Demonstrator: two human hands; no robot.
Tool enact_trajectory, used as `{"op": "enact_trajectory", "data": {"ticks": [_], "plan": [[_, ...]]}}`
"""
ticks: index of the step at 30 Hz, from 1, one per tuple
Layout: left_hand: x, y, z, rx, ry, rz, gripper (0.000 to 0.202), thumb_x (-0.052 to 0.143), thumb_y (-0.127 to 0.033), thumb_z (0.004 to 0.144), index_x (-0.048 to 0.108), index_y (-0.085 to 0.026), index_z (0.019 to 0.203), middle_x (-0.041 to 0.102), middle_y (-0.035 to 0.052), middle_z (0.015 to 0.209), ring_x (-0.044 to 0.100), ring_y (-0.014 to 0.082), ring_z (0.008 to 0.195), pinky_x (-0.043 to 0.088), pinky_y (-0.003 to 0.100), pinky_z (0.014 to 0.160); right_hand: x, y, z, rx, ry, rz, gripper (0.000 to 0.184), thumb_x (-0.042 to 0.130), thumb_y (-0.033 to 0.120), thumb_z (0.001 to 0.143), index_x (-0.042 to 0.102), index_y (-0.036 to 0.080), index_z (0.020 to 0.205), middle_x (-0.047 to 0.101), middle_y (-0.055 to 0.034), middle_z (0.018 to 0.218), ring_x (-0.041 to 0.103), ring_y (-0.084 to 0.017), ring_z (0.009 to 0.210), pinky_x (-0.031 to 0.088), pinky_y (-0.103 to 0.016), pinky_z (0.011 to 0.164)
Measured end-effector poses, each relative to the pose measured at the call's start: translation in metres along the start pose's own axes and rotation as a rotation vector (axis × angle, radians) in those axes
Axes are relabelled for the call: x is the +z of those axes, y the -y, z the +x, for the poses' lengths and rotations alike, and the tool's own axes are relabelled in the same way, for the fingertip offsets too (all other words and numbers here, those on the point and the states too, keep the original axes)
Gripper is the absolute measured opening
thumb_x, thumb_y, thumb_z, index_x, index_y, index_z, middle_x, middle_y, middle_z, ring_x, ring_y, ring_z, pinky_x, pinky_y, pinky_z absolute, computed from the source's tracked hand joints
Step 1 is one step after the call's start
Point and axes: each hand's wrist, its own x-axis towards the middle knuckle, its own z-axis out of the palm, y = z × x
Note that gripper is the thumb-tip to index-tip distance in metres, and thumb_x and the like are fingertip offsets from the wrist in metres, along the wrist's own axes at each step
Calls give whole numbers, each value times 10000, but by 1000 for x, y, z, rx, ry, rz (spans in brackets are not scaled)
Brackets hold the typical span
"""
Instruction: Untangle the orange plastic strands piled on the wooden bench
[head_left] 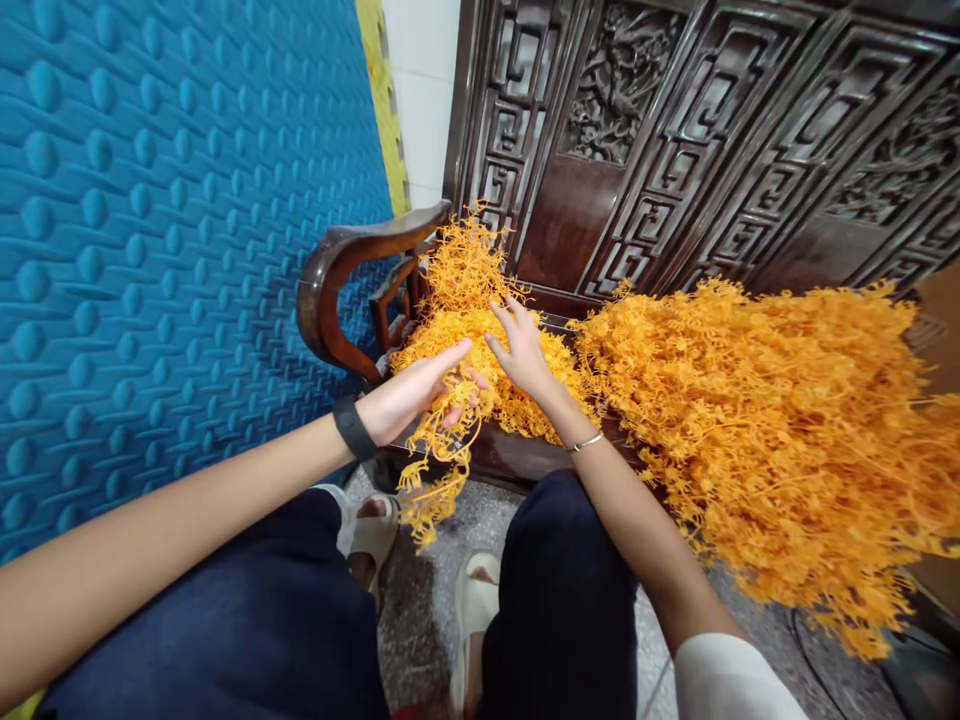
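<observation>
A small tangle of yellow-orange artificial foliage (439, 440) is held in my left hand (420, 390), its fingers curled around the strands while the thumb points forward. Loose ends of this bunch hang down over the bench's front edge. My right hand (521, 350) is over the nearer pile of the same foliage (525, 400), fingers apart and nothing gripped. Whether its fingertips touch the strands I cannot tell. Behind both hands a further clump (465, 265) rests against the bench's armrest corner. To the right spreads a much larger heap of foliage (765, 420).
The dark wooden bench (510, 450) has a curved armrest (322, 280) on the left and a carved panel back (577, 220). Blue textured foam padding (150, 200) covers the left side. Speckled floor (420, 640) shows between my sandalled feet. A cable (810, 660) lies at lower right.
</observation>
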Motion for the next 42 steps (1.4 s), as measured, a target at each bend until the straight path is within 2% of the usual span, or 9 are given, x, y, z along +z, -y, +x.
{"op": "enact_trajectory", "data": {"ticks": [3,6,11,15,21,27,32,39,42], "plan": [[-2,6,4,45,-34,-5,337,502,-433,833,671,-155,924,589,23,669,474,109,491,337,244,466,1,-2,2,-18,61,-29,412,474,280,871,507,155,1262,439,-153,1372,303,-328,1314,254,-552,1041],[-5,12,7,76,-35,-9,309,509,-382,824,652,-172,998,578,6,648,497,120,527,348,237,465,1,-11,7,-71,37,-51,228,458,195,872,654,202,987,648,-96,1063,415,-295,1228,172,-555,1070],[-7,18,6,-18,-22,-20,312,503,-336,791,614,-141,1008,591,7,688,475,101,493,368,247,471,3,-18,12,-4,-134,-29,177,454,119,826,612,193,856,638,-92,903,548,-241,951,240,-469,1064],[-6,24,6,-59,-70,72,306,580,-254,728,593,-147,1014,585,-2,722,489,95,516,376,239,483,2,-2,4,71,-209,185,33,537,208,795,561,202,817,621,-87,917,534,-237,938,382,-427,932],[-9,34,11,-35,-148,298,156,594,-228,731,532,-133,839,574,-21,589,459,78,457,364,230,508,-11,49,-20,115,217,789,379,536,504,814,549,180,618,549,-1,566,512,-117,557,424,-281,598],[-16,43,15,-36,-201,364,154,620,-199,699,528,-148,812,485,-61,529,397,68,393,302,209,408,-11,61,-25,163,467,903,195,713,316,641,613,150,663,592,15,617,510,-90,568,395,-248,572],[-23,45,11,-2,-248,371,174,574,-314,751,576,-141,762,358,-86,469,297,56,377,223,200,388,-2,67,-24,253,398,1087,42,618,179,684,579,166,681,604,24,650,564,-97,618,450,-265,668],[-28,54,3,-4,-300,458,173,595,-268,684,531,-149,575,334,-83,446,287,62,408,207,217,421,16,85,-30,360,459,1099,184,730,210,626,553,162,631,566,24,594,492,-88,553,385,-239,555],[-27,54,3,40,-321,435,227,594,-317,693,504,-156,560,317,-83,461,283,64,430,204,218,437,19,82,-26,493,343,1121,177,704,191,631,539,160,577,545,33,545,466,-82,532,375,-239,561]]}}
